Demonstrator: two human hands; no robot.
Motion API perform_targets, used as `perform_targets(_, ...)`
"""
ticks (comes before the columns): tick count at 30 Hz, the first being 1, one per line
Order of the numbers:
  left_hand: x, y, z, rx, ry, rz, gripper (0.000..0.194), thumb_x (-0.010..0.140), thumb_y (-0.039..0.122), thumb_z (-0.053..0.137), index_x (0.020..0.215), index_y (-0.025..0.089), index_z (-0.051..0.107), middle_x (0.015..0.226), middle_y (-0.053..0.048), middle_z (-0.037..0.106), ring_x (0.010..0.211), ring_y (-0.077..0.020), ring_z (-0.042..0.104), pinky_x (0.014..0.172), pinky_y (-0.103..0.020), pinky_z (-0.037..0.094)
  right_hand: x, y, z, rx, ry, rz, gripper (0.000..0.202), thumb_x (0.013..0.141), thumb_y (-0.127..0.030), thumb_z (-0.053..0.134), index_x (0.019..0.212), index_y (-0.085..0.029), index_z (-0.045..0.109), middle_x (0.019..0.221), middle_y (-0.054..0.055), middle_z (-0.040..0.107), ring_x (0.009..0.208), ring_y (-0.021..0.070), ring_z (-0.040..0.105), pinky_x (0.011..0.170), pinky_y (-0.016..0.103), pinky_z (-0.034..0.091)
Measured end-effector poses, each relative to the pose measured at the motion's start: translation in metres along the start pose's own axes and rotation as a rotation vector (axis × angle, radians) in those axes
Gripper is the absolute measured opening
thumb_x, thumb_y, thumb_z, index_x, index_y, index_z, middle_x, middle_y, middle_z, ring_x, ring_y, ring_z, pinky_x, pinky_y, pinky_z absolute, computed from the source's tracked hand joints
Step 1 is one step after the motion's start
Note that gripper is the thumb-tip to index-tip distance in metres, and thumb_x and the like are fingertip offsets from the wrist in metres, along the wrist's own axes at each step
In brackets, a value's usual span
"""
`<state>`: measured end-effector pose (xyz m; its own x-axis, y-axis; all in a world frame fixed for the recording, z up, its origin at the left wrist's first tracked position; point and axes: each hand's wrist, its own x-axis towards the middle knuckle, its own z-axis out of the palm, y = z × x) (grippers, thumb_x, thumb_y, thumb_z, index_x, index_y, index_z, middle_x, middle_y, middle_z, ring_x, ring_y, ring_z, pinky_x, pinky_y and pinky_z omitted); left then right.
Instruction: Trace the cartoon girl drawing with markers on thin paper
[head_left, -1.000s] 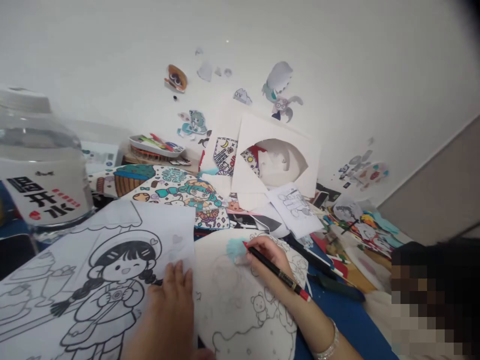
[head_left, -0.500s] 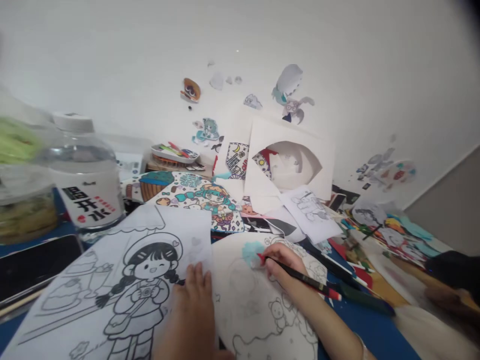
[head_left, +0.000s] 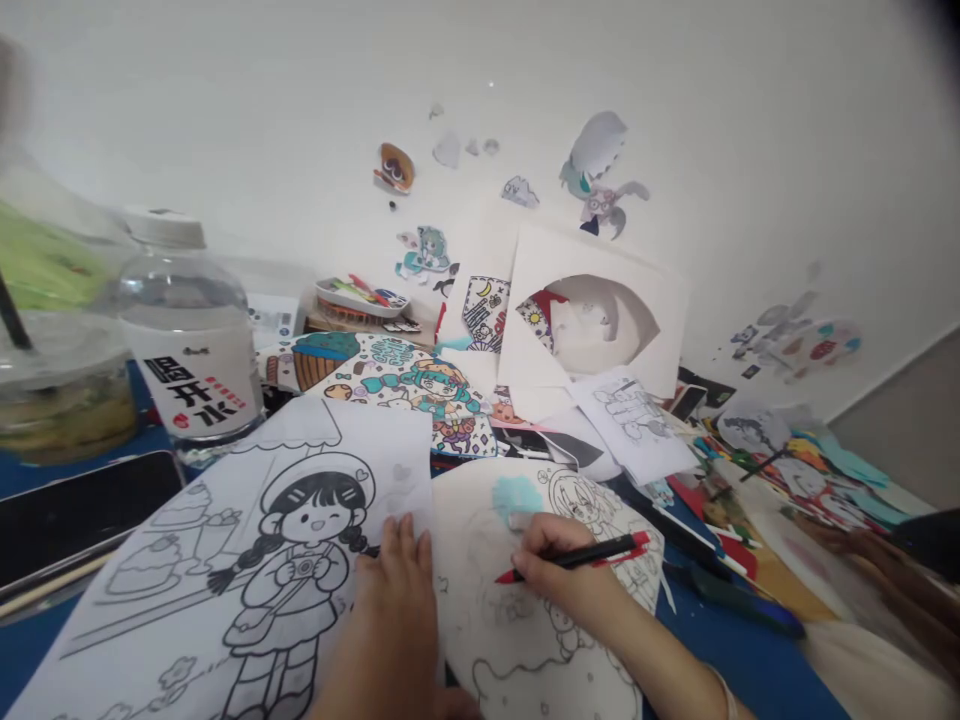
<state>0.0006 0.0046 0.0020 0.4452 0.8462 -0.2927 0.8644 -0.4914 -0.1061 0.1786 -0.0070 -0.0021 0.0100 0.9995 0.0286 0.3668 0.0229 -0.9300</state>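
Leftward, the bottle (head_left: 199,375) holds clear liquid (head_left: 184,314); the right hand (head_left: 556,560), a pen (head_left: 606,550).

We have open air over the left half of the large sheet (head_left: 187,600); toward the far edge of the worktop (head_left: 787,670), the bottle (head_left: 199,350) and propped card (head_left: 532,365) stand in our way

My left hand (head_left: 397,600) rests flat, fingers extended, on the line-art sheet (head_left: 300,590) of a braided figure. My right hand (head_left: 551,560) grips the black pen (head_left: 600,552), its red tip directed left over the rounded sheet (head_left: 476,625); tip contact cannot be determined. A light-blue patch (head_left: 517,492) lies just beyond this hand. The bottle (head_left: 196,360) stands upright on the blue worktop (head_left: 765,672), behind the phone (head_left: 86,520). Paper cutouts (head_left: 598,145) are mounted on the wall (head_left: 300,130).
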Motion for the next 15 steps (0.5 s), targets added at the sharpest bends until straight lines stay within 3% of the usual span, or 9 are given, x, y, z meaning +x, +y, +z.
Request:
perform_targets(7, -0.001, 0.0, 0.004, 0.02, 0.023, -0.006, 0.114, 0.062, 0.081, 0.05, 0.134, 0.002, 0.012, 0.142, -0.028, 0.006, 0.139, -0.0401, 0.014, 0.108, -0.052, 0.031, 0.0, -0.001, -0.001, -0.094, 0.004, -0.048, 0.027, 0.073, -0.03, 0.054, 0.051, -0.021, 0.04, 0.044, -0.004, 0.044, 0.041, 0.009, 0.04, 0.042, 0.022, 0.03)
perform_targets(12, 0.007, 0.001, 0.025, 0.078, 0.249, -0.027, 0.12, 0.05, 0.088, 0.05, 0.131, 0.004, 0.024, 0.14, -0.029, 0.017, 0.135, -0.0434, 0.027, 0.1, -0.056, 0.039, 0.001, 0.0, 0.0, -0.117, 0.012, -0.053, 0.026, 0.072, -0.026, 0.049, 0.049, -0.022, 0.038, 0.043, -0.005, 0.043, 0.039, 0.0083, 0.039, 0.04, 0.021, 0.028)
perform_targets(15, 0.011, 0.002, 0.034, 0.104, 0.289, -0.054, 0.123, 0.045, 0.091, 0.049, 0.13, 0.005, 0.027, 0.14, -0.028, 0.021, 0.134, -0.0441, 0.031, 0.098, -0.056, 0.04, 0.001, 0.002, 0.0, -0.107, 0.01, -0.029, 0.025, 0.071, -0.024, 0.049, 0.049, -0.022, 0.037, 0.041, -0.005, 0.042, 0.037, 0.0085, 0.038, 0.039, 0.021, 0.027)
